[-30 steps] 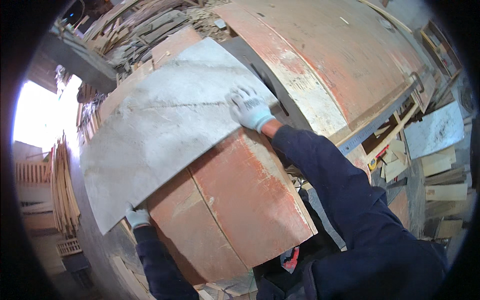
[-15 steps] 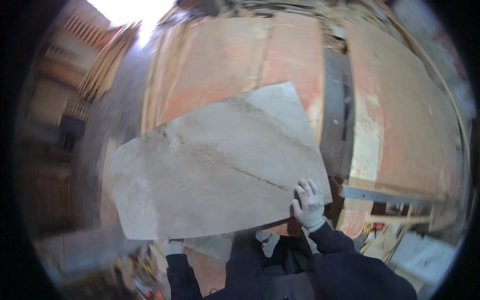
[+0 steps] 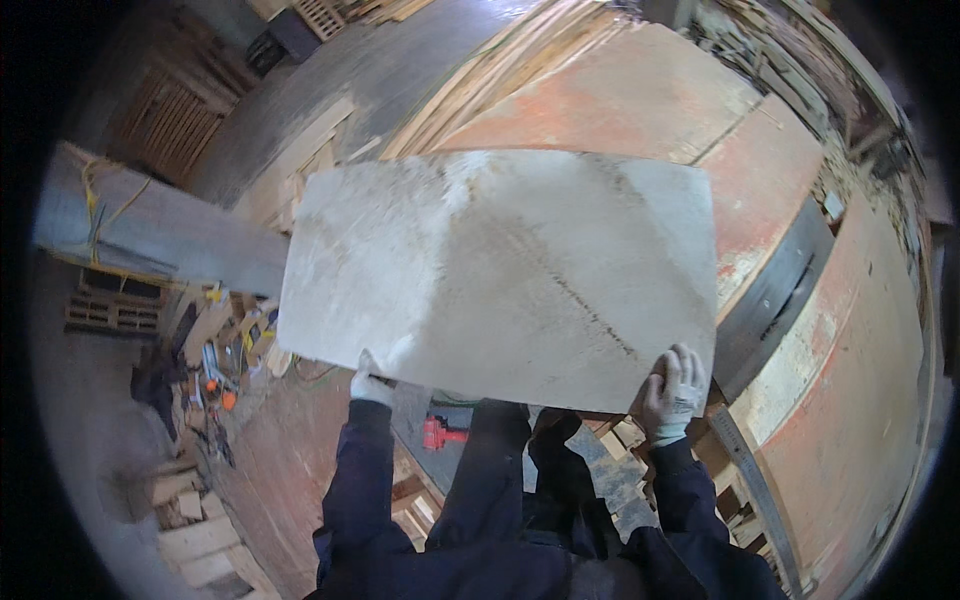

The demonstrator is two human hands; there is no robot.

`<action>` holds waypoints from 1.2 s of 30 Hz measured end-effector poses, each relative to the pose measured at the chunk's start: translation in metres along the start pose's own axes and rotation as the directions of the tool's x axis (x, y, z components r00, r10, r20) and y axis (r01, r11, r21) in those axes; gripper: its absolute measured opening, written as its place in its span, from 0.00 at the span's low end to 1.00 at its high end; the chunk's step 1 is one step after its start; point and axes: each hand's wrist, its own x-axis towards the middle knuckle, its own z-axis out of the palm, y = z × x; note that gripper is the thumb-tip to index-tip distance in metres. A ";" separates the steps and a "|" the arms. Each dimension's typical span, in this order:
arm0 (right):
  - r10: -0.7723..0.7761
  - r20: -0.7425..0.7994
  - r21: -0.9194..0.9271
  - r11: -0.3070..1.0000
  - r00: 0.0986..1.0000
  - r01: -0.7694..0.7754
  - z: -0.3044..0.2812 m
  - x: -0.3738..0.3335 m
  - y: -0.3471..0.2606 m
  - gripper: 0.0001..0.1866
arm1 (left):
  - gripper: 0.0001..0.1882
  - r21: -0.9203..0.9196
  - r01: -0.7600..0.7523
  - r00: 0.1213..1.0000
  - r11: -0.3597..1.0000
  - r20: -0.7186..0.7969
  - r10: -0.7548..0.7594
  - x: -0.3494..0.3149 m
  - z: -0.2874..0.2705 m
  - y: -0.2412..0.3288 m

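A large grey-white board (image 3: 500, 270) with brown stains and a dark diagonal streak spans the space in front of me. My left hand (image 3: 370, 385), in a white glove, grips its near edge left of the middle, thumb on top and the other fingers hidden beneath. At the near right corner my gloved right hand (image 3: 672, 395) is closed on the board, its fingers lying over the top face. What bears the board's weight underneath cannot be seen.
Reddish worn panels (image 3: 620, 90) lie beyond and to the right, with a dark grey strip (image 3: 775, 300) between them. A red power tool (image 3: 440, 432) is by my legs. Tools and scraps (image 3: 220, 370) clutter the left, near a long grey beam (image 3: 170, 225). Wood offcuts (image 3: 205, 545) lie lower left.
The board has turned clockwise in view, its left end swinging away from me. Both hands have stayed on its near edge, and my view has shifted to the left.
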 end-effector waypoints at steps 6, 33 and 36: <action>0.106 -0.069 -0.096 0.989 0.992 -0.113 0.007 -0.002 -0.005 0.26 | 0.28 -0.061 -0.170 0.978 0.983 0.116 0.176 -0.012 0.016 -0.015; 0.473 0.805 0.357 0.095 0.358 -0.929 0.027 0.077 0.265 0.39 | 0.17 -0.142 -0.353 0.935 0.925 -0.058 0.349 -0.015 -0.052 -0.035; 0.479 0.758 0.515 -0.023 0.443 -0.857 0.003 0.066 0.230 0.38 | 0.15 -0.481 -0.305 0.951 0.822 -0.119 0.284 -0.073 -0.093 -0.062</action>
